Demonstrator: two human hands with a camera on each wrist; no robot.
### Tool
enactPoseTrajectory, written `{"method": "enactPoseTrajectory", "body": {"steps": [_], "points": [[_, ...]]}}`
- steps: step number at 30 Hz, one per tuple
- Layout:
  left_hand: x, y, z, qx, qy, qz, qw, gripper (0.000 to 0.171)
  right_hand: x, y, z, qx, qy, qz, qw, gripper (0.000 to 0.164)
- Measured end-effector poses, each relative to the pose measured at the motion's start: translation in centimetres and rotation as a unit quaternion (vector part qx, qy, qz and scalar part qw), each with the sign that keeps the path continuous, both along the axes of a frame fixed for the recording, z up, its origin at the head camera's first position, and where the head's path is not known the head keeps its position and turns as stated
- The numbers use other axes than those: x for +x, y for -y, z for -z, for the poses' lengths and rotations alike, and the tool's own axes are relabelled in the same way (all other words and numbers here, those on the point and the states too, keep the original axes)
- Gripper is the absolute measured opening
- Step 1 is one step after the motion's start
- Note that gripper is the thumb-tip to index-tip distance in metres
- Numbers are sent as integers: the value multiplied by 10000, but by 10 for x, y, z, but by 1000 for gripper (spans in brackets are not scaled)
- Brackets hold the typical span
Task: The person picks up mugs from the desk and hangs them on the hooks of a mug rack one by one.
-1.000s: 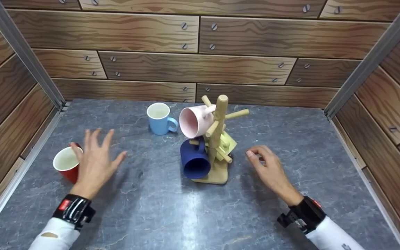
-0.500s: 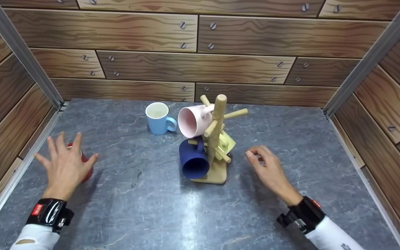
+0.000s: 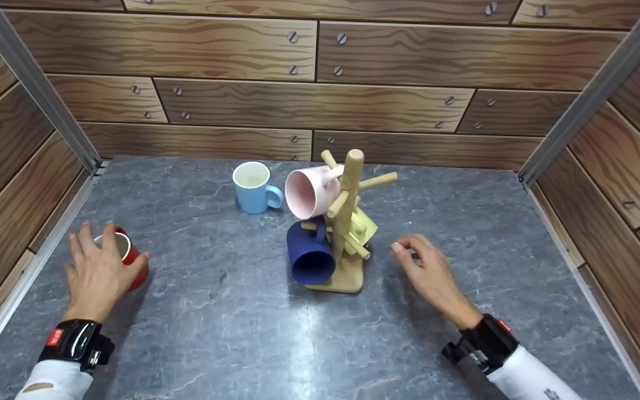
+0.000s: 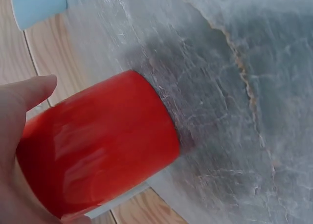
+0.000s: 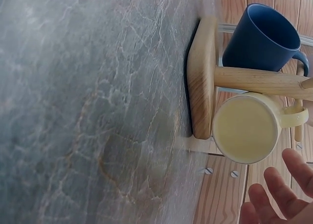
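A red mug [image 3: 141, 275] stands at the left of the table. My left hand [image 3: 98, 278] reaches over its near side, fingers spread beside the rim and thumb on the right. In the left wrist view the thumb [image 4: 36, 91] lies straight along one side of the mug, while most other fingers are hidden behind it. To the right of a wooden mug rack [image 3: 351, 278], my right hand [image 3: 428, 272] hovers with loosely bent fingers and nothing in it. On the rack hang a pink mug [image 3: 309, 194], a navy mug [image 3: 300, 253] and a yellow mug [image 5: 247, 128].
A light blue mug [image 3: 254, 197] stands upright behind and left of the rack, its handle turned right. Several bare pegs [image 3: 380, 180] stick out from the post. Wood-patterned walls [image 3: 231, 103] close in the grey table at the back and both sides.
My left hand has moved left, from the red mug's right side to over its near side, and its spread fingers have drawn in and down. The right hand stays put.
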State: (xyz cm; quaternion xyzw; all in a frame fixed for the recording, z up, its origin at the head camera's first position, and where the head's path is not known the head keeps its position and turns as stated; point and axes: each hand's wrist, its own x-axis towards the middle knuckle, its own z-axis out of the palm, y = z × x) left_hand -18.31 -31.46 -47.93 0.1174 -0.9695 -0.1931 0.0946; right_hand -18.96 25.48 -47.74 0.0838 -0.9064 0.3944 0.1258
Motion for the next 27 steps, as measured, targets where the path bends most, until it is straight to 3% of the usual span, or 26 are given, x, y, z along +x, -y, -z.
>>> {"method": "enactPoseTrajectory", "body": {"steps": [10,18,27], "points": [[1,-2,3,156,-183,-240,9994,92,0,0,0,-14,-29,-14,10000,16],[9,-2,7,573,-767,-507,9941,96,1,1,-1,-21,48,10,10000,18],[12,0,10,926,-755,-718,9902,99,0,4,-3,-42,88,-10,10000,21]]}}
